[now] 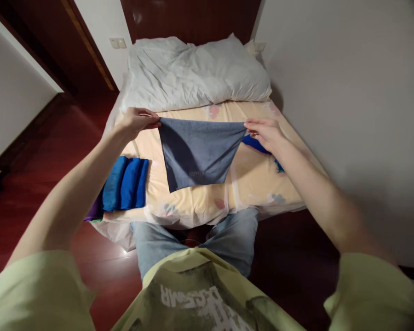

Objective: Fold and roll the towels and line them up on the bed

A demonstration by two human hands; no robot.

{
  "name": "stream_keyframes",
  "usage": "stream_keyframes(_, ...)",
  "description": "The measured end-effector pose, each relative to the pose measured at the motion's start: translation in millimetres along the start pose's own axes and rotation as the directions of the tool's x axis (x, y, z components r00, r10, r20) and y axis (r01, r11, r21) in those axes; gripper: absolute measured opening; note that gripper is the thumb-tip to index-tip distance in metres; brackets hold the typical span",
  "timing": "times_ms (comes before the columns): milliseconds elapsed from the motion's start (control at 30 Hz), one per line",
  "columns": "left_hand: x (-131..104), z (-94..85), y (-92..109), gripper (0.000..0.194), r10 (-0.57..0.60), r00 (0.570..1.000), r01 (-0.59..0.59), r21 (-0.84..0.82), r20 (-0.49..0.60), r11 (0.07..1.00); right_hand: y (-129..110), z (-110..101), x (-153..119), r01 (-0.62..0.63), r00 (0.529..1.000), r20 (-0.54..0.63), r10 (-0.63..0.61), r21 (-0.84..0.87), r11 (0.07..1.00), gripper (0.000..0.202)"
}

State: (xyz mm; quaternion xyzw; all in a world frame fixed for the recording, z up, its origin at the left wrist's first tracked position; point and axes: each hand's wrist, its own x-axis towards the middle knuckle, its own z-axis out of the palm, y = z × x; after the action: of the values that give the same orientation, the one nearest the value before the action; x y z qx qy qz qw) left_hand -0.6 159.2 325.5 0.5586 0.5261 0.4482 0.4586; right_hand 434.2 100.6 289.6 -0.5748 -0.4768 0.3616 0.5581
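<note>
A grey-blue towel (200,149) hangs spread out between my hands, above the bed. My left hand (140,122) pinches its upper left corner, and my right hand (264,131) pinches the upper right one. Faint lettering shows near the towel's lower edge. To the left, several rolled or folded cloths (127,184) in blue and purple lie side by side at the bed's front corner. Partly hidden behind my right hand and forearm is another blue cloth (257,143), with a bit of green-blue fabric near it.
The bed (262,179) has a pale yellow patterned sheet. A bulky white quilt (196,73) lies at its far end, against a dark headboard (193,18). A wall (348,92) stands close on the right, and dark red floor (48,156) extends on the left.
</note>
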Motion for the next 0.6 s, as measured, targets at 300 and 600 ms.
stream_keyframes(300, 36.7, -17.9, 41.3, 0.049, 0.559, 0.827, -0.537, 0.206, -0.063, 0.818, -15.5, -0.5, 77.9, 0.473, 0.881, -0.052, -0.471, 0.038, 0.88, 0.044)
stream_keyframes(600, -133.6, 16.4, -166.0, 0.038, 0.263, 0.955, -0.191, 0.396, -0.136, 0.898, 152.5, 12.8, -111.5, 0.059, 0.992, -0.104, -0.065, -0.056, 0.997, 0.044)
